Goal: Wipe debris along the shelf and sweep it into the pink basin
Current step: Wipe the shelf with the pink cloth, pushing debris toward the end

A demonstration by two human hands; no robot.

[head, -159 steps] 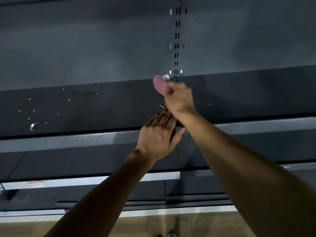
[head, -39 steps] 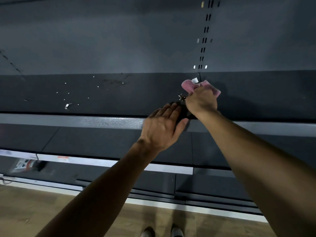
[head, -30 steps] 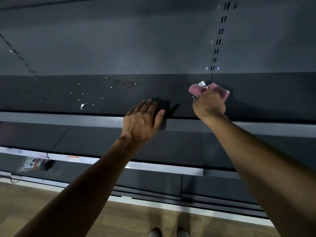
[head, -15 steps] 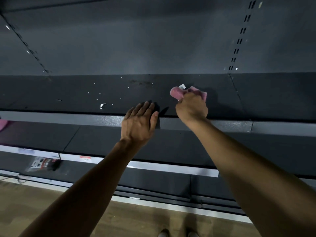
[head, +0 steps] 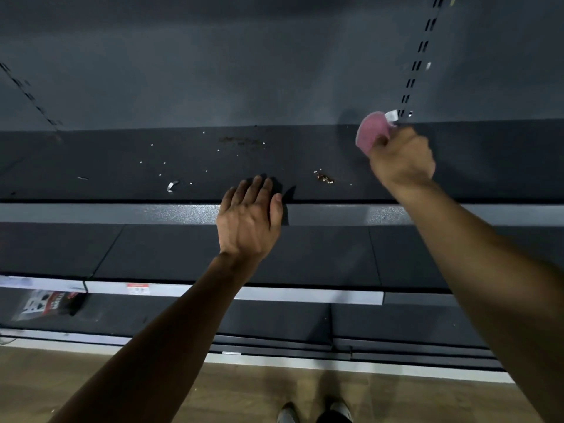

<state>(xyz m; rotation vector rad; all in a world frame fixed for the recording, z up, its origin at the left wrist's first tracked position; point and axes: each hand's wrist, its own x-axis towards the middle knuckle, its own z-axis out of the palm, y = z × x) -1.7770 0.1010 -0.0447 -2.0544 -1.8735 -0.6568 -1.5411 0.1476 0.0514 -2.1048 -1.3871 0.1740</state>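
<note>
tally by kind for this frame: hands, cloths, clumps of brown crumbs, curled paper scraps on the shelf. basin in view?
Hands: 2, left hand, right hand
Pink cloth: 1
Brown crumb clumps: 1, crumb pile
Curled paper scrap: 1
Pink basin: 0 in view
Total: 5

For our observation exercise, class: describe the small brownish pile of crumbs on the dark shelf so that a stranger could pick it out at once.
Start at the dark grey top shelf, then find the left hand lying flat on its front edge. Just right of its fingers, short of the right hand gripping the pink cloth, sits the small brownish crumb pile. It is one tight brown cluster; the other bits are scattered white specks.
</note>
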